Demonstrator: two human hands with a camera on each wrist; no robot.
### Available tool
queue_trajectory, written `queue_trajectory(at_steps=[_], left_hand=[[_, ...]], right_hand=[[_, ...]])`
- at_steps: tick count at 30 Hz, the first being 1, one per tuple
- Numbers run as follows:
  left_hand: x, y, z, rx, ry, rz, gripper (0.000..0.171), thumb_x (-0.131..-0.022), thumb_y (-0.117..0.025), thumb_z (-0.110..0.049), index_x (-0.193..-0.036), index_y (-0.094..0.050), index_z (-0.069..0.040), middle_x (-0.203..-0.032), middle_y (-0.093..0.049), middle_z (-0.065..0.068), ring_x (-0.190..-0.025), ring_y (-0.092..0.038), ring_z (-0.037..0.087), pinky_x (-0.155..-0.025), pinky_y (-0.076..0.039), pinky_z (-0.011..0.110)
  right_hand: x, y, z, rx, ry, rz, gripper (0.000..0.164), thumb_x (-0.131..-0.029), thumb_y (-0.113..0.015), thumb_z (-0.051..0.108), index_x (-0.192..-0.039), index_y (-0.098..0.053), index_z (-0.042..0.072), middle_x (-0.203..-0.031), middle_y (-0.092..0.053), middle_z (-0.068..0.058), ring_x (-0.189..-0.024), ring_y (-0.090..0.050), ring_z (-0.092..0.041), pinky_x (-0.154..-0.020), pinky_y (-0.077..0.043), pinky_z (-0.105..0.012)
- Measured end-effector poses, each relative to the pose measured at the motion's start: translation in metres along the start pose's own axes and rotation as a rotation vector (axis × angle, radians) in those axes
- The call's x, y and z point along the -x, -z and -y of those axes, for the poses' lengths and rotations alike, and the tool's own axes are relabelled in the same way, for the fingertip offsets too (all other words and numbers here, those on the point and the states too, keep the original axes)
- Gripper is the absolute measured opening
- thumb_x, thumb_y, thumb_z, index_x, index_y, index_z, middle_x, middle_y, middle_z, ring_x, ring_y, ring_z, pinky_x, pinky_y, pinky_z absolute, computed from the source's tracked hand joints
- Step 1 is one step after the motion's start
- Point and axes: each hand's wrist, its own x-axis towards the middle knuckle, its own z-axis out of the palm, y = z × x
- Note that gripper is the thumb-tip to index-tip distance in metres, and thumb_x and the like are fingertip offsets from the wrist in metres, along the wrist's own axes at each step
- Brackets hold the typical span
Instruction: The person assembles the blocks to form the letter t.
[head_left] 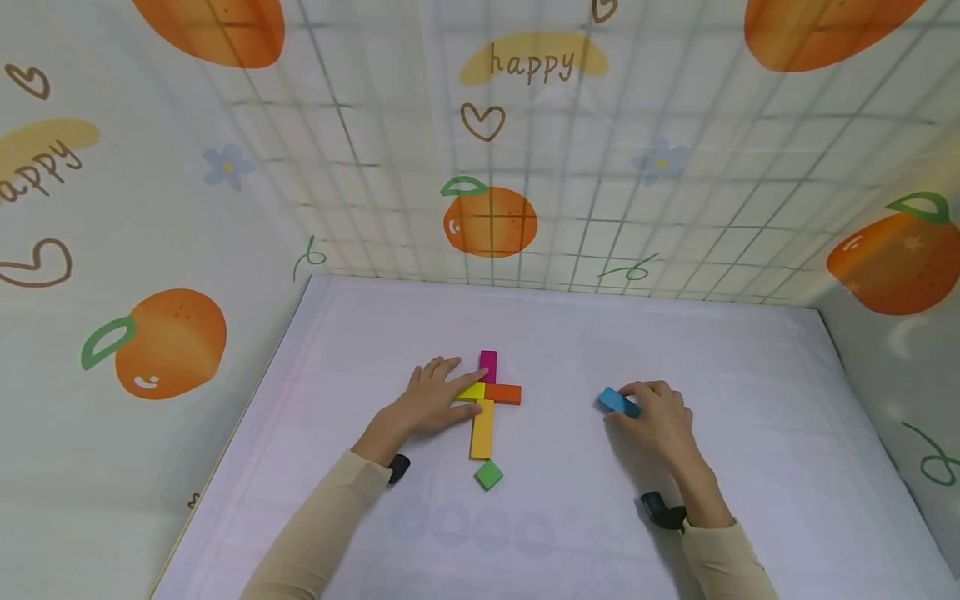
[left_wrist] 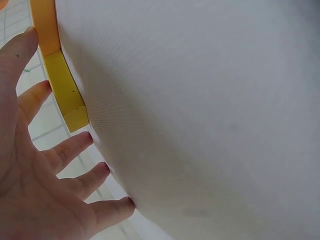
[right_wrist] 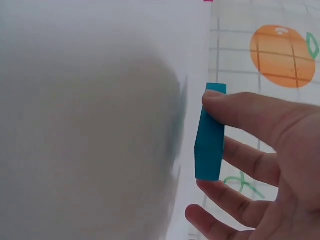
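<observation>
My left hand (head_left: 429, 403) lies spread over the left side of a block figure, its fingers straight. Its index finger reaches the magenta block (head_left: 488, 365), and the thumb touches the top of the long orange-yellow block (head_left: 482, 433). Partly under that hand is a yellow block (left_wrist: 62, 82). A red-orange block (head_left: 504, 394) extends right from the middle, and a green square block (head_left: 489, 475) sits cornerwise at the bottom. Off to the right, my right hand (head_left: 660, 421) pinches a blue block (right_wrist: 211, 135) between thumb and fingers, close over the table.
The white table (head_left: 570, 533) has edges on both sides. Behind it stands a printed cloth (head_left: 555, 158) with oranges and hearts over a wire grid. Dark wrist cameras (head_left: 663, 511) hang beneath both forearms.
</observation>
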Motion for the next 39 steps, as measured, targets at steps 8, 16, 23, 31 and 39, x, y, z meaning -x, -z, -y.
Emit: queue_trajectory(at_steps=[8, 16, 23, 31, 39], left_hand=[[0.0, 0.001, -0.001, -0.005, 0.004, 0.005, 0.073, -0.093, -0.056, -0.064, -0.157, -0.028, -0.044, -0.163, -0.021, 0.009, -0.148, -0.015, 0.038, -0.114, -0.011, 0.066], [-0.001, 0.0, 0.0, -0.008, 0.003, 0.001, 0.073, -0.093, -0.056, -0.064, -0.157, -0.027, -0.044, -0.163, -0.021, 0.009, -0.148, -0.015, 0.038, -0.114, -0.012, 0.066], [0.0, 0.001, -0.001, -0.006, 0.006, 0.008, 0.073, -0.093, -0.056, -0.063, -0.157, -0.027, -0.044, -0.163, -0.021, 0.009, -0.148, -0.014, 0.038, -0.114, -0.011, 0.066], [0.0, -0.001, 0.0, -0.001, 0.002, 0.0, 0.073, -0.092, -0.057, -0.063, -0.156, -0.028, -0.045, -0.163, -0.022, 0.009, -0.147, -0.015, 0.039, -0.114, -0.012, 0.067], [-0.001, -0.001, 0.0, -0.006, 0.004, -0.004, 0.073, -0.092, -0.057, -0.063, -0.157, -0.027, -0.045, -0.163, -0.022, 0.009, -0.147, -0.015, 0.039, -0.114, -0.012, 0.067]], right_hand=[[0.007, -0.007, 0.015, 0.008, 0.089, -0.014, 0.038, -0.085, -0.081, 0.02, -0.118, -0.068, 0.006, -0.123, -0.056, -0.025, -0.108, -0.05, -0.048, -0.084, -0.037, -0.065], [0.015, -0.019, 0.032, 0.023, 0.195, -0.036, 0.036, -0.08, -0.086, 0.019, -0.111, -0.07, 0.011, -0.118, -0.06, -0.018, -0.104, -0.053, -0.043, -0.082, -0.041, -0.061], [0.02, -0.028, 0.044, 0.013, 0.243, -0.034, 0.035, -0.077, -0.088, 0.019, -0.107, -0.071, 0.013, -0.117, -0.06, -0.016, -0.106, -0.053, -0.043, -0.084, -0.041, -0.061], [0.023, -0.035, 0.051, 0.004, 0.285, -0.029, 0.034, -0.076, -0.089, 0.018, -0.105, -0.071, 0.014, -0.114, -0.06, -0.014, -0.107, -0.052, -0.04, -0.086, -0.041, -0.061], [0.028, -0.041, 0.058, -0.001, 0.316, 0.009, 0.036, -0.074, -0.09, 0.02, -0.103, -0.07, 0.017, -0.112, -0.059, -0.008, -0.107, -0.052, -0.035, -0.087, -0.042, -0.058]])
